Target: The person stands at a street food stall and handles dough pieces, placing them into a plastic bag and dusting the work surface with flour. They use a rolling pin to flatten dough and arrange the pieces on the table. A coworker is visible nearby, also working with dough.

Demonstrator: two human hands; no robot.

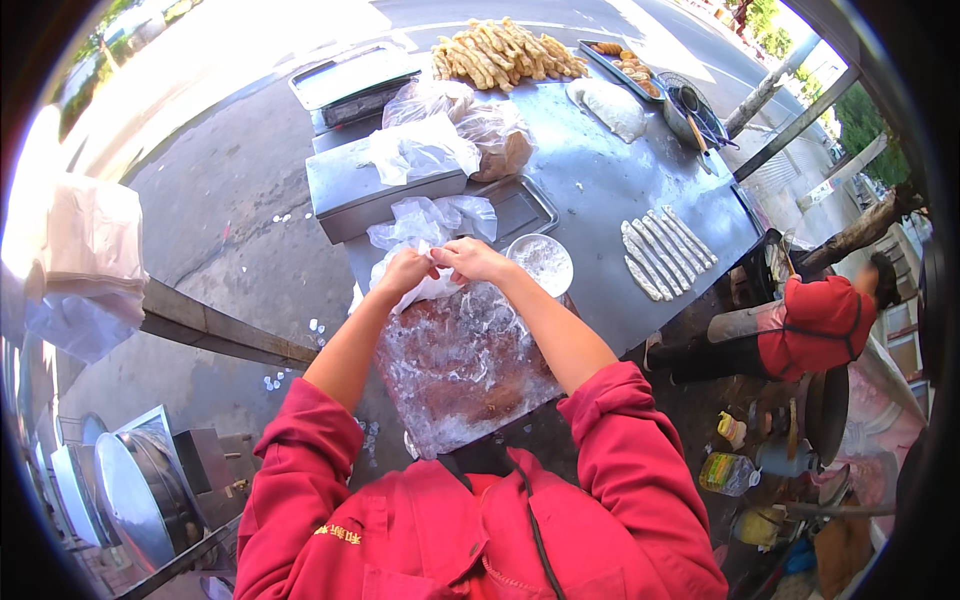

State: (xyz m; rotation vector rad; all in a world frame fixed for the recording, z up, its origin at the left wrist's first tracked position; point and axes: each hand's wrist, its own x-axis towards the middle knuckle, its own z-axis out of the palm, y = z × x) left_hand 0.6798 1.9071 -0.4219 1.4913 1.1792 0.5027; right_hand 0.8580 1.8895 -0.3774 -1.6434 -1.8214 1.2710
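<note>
Both of my hands meet over the far left edge of a floured board (469,360). My left hand (407,271) pinches a white plastic bag (409,296) that hangs over the board's corner. My right hand (471,260) has its fingers on the same plastic, its fingertips close to the left ones. Just right of my right hand stands a white bowl of flour (540,264). Beyond my hands more crumpled clear plastic (431,219) lies against a metal box (390,184). Several raw dough strips (666,251) lie side by side on the metal table (600,202).
Fried dough sticks (506,54) are heaped at the table's far edge. A wrapped dough mass (609,107), a tray of fried pieces (626,67) and a pot (686,112) stand far right. A post (225,322) rises at left. A co-worker (810,326) is at right.
</note>
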